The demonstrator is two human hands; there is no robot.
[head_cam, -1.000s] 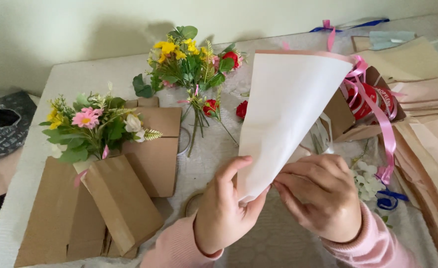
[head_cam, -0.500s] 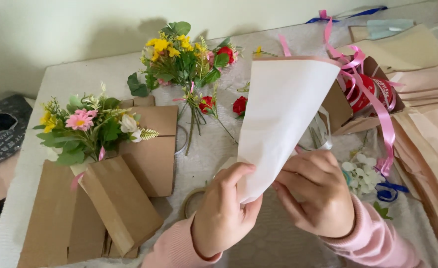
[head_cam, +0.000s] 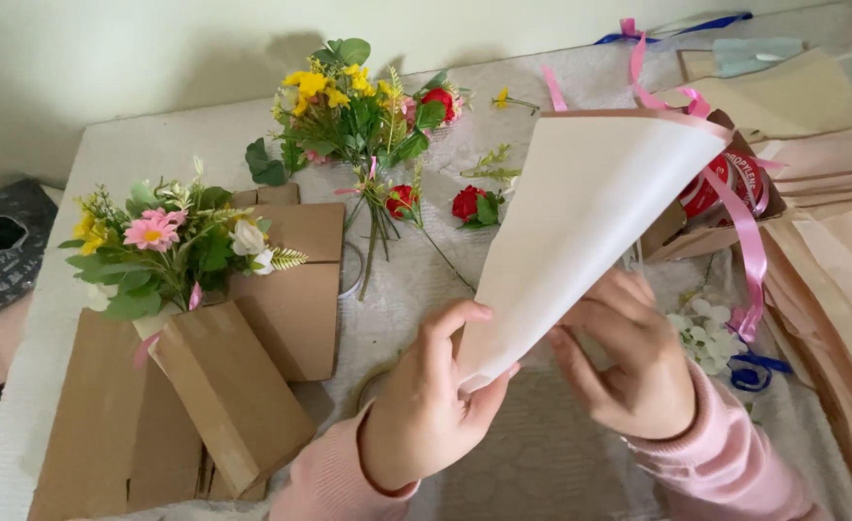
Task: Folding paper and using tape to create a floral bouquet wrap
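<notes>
Rolling the paper (head_cam: 590, 232) into a neat cone seems to call for keeping the narrow tip pinned while the wide end is drawn round, so the overlap stays even and the point does not gape. The left hand (head_cam: 426, 405) pinches the lower tip of the sheet between thumb and curled fingers; the right hand (head_cam: 624, 362) is closed on the paper's lower right edge, fingers curled round the sheet just beside the left (how firmly it grips cannot be told). A light, steady pull from the right hand looks wiser than a hard tug, since a thin sheet would likely crease. The paper is held up in the air above the table (head_cam: 156, 145), in front of the person, widening upward from the hands toward a pink-edged top rim. Its facing side is pale cream, smooth and unmarked, gently curved rather than folded. Behind its upper right corner lies a pink ribbon (head_cam: 749, 241); to the left a bouquet (head_cam: 170, 251) sits in a brown wrap, and loose flowers (head_cam: 358, 106) lie farther back.
</notes>
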